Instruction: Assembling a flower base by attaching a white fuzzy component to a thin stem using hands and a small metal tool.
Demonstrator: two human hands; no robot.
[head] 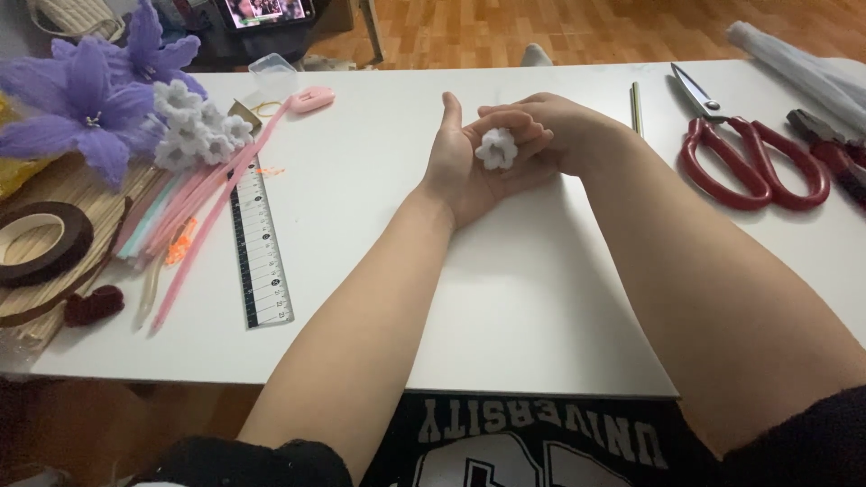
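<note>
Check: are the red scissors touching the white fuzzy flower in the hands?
Apart. The head view shows the red scissors lying on the white table, with bare tabletop between them and the white fuzzy flower held near the right hand.

Both hands meet over the middle of the white counter (505, 298), the left hand (465, 167) cupped under the right hand (550, 131). The counter in front of them, toward the near edge, lies bare between the forearms. To the left, a ruler (257, 243), a bundle of pink stems (194, 221), white flowers (194, 126) and purple flowers (90, 99) crowd the way. To the right, red scissors (749, 153) and pliers (834, 149) block the far corner; a thin stick (635, 108) lies just beside the right wrist.
</note>
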